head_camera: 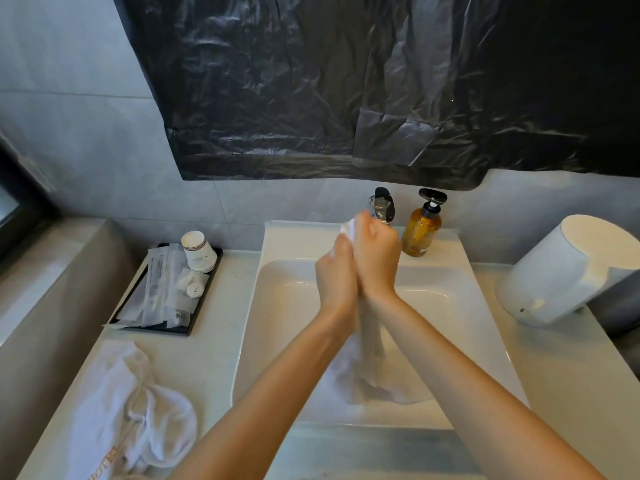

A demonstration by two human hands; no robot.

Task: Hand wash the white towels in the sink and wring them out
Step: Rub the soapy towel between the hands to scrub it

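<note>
Head view: a wet white terry towel point(370, 358) gripped in both hands above the white rectangular ceramic sink point(284, 306).
The left hand point(337, 271) and right hand point(375, 258) touch side by side over the sink's middle. The fingers of both are curled tight round the towel's bunched upper part, and its tail hangs into the sink. Soaked cloth of this kind is probably heavy, limp and non-slippery, and best held in two close fists and twisted. A second crumpled white towel point(128, 410) lies on the pale counter left of the sink. At the back of the sink are a glossy chrome tap point(382, 204) and an amber pump bottle point(420, 233).
</note>
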